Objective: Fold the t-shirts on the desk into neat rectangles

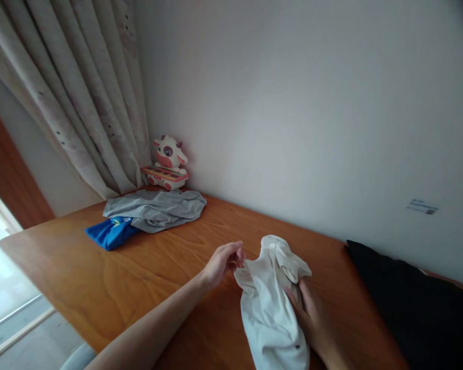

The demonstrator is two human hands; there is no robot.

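A crumpled white shirt point(272, 303) hangs in front of me above the wooden table, its narrow top end upward and folds running down its length. My left hand point(227, 261) is at the shirt's upper left edge, fingers curled in a pinch against a short sleeve-like flap. On the other side, my right hand point(310, 313) grips the shirt's right edge, thumb on the near side and some fingers hidden behind the fabric.
On the wooden table point(170, 267), a grey garment point(162, 208) lies at the far left, partly over a blue cloth point(110, 234). Behind them stands a cow-shaped toy keyboard point(167, 167) beside the curtain point(88, 103). Black fabric point(412, 303) lies at the right, below the wall.
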